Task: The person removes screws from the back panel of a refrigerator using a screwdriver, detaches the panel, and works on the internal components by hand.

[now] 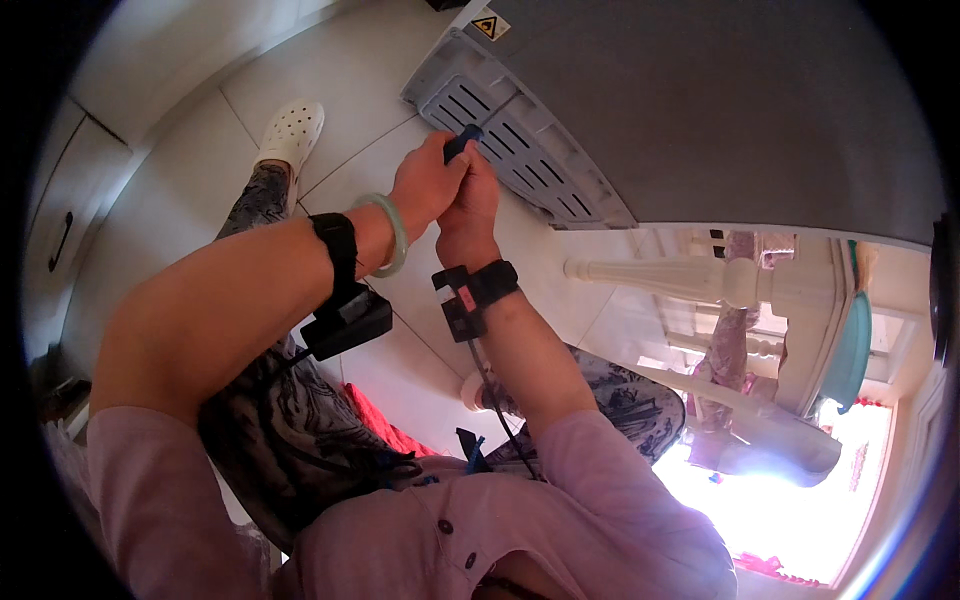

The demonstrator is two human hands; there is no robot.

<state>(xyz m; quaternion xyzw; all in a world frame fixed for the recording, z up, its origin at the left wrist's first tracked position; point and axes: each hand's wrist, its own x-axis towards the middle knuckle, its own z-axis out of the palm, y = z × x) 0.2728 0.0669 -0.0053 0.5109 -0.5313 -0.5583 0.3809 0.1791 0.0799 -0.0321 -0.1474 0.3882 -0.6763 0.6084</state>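
Ahead of me, a screwdriver [464,141] with a dark blue handle points up and right, its thin shaft reaching over a grey slotted grille [487,125]. The grille runs along the lower edge of a large dark grey appliance panel [720,110]. My left hand [424,180] is closed at the handle. Close against it, my right hand [472,200] is closed on the same handle, thumb uppermost. I cannot tell whether the tip touches a screw.
A yellow warning sticker [489,25] marks the panel's corner. Pale cabinets [60,190] stand at left, above a tiled floor [370,140]. A white turned table leg [660,275] juts in at right, near a teal basin [850,350]. A red cloth [385,425] shows below me.
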